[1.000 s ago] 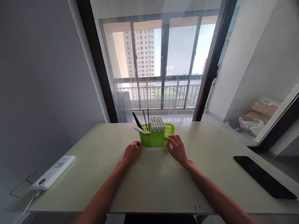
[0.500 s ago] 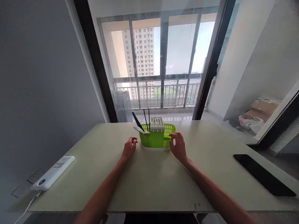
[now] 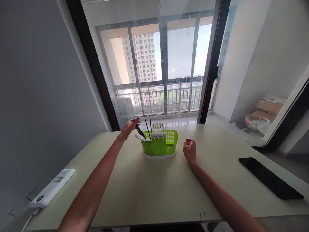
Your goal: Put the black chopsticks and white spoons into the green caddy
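A green plastic cutlery basket (image 3: 158, 146) with a white insert and white base stands on the pale table (image 3: 154, 190), a little past its middle. A black-handled utensil (image 3: 139, 130), two thin black sticks (image 3: 147, 124) and a white spoon (image 3: 140, 137) stick out of its left side. My left hand (image 3: 129, 128) is raised at the top of the black handle, fingers stretched out and touching it. My right hand (image 3: 189, 149) rests on the table just right of the basket, fingers curled in loosely with nothing in them.
A white power bank (image 3: 51, 188) with a cable lies near the table's left edge. A black phone (image 3: 270, 178) lies at the right. Behind the table a glass door gives onto a balcony; boxes and bags sit on the floor at the right.
Both hands have let go of the basket's sides. My left hand rose to the black handle's top; my right hand drew back to the right and curled shut.
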Available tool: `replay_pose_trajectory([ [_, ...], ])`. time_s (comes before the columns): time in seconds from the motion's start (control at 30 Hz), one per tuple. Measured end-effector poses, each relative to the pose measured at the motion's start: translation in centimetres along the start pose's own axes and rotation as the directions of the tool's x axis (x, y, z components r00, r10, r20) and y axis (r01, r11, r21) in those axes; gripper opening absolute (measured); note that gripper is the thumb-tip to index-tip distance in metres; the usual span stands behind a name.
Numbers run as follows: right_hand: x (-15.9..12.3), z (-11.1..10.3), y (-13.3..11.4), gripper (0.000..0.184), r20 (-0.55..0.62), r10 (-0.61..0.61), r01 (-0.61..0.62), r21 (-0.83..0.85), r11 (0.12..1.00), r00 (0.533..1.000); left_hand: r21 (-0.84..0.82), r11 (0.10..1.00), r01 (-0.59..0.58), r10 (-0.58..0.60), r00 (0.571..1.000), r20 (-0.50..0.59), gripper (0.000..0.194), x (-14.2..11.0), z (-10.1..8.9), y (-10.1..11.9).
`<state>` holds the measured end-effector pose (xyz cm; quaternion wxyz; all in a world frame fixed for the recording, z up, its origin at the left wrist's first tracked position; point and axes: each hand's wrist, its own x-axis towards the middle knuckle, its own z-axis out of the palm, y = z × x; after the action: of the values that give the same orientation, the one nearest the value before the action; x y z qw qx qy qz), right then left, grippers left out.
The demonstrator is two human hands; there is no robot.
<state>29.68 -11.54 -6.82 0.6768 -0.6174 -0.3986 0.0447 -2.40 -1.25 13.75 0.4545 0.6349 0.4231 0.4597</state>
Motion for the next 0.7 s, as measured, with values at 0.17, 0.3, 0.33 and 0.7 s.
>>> replay_pose_trajectory([
  [0.17,-0.5,0.4,-0.3,0.018,0.069,-0.019,0.019,0.004,1.000,0.997,0.020,0.998,0.053,-0.054,0.996,0.064,0.065,2.8,3.2,1.8],
  [0.3,-0.7,0.7,-0.6,0.017,0.116,-0.035,0.034,0.005,0.999,0.993,0.062,0.995,0.077,-0.084,0.988,0.132,0.053,4.0,5.5,1.5],
  [0.33,-0.7,0.7,-0.6,0.017,0.125,-0.037,0.037,0.006,0.999,0.991,0.081,0.993,0.083,-0.094,0.985,0.146,0.050,4.1,6.0,1.2],
  [0.7,-0.8,1.0,-0.8,0.019,0.169,-0.025,0.025,0.008,1.000,0.985,0.156,0.987,0.043,-0.058,0.994,0.094,0.031,5.0,6.8,-0.1],
])
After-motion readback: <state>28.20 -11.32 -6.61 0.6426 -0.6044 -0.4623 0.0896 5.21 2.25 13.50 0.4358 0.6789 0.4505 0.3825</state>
